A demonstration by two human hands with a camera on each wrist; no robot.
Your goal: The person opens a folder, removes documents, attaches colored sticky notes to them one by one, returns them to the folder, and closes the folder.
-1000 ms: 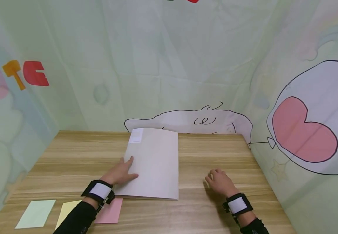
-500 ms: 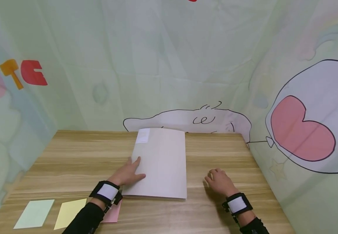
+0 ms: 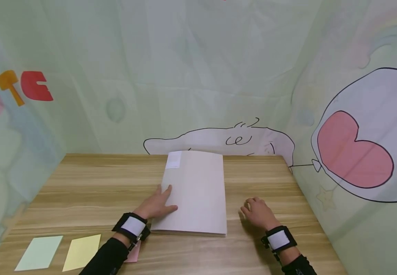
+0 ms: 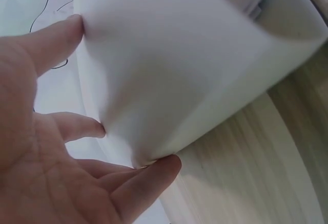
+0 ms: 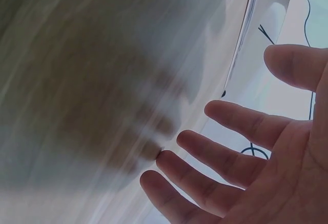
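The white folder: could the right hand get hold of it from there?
Probably yes: the right hand is near the white folder, holds nothing, and only tabletop shows between them.

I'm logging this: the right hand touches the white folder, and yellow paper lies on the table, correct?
Not the right hand: the head view shows the left hand touching the white folder, and yellow paper lies on the table.

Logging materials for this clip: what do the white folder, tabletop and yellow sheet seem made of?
White folder: probably thin card or plastic, matte; its side bows softly in the left wrist view.
Tabletop: wood or wood-look laminate, low-sheen; its streaky grain leaves both open.
Yellow sheet: likely paper, matte; thin, flat and evenly coloured.
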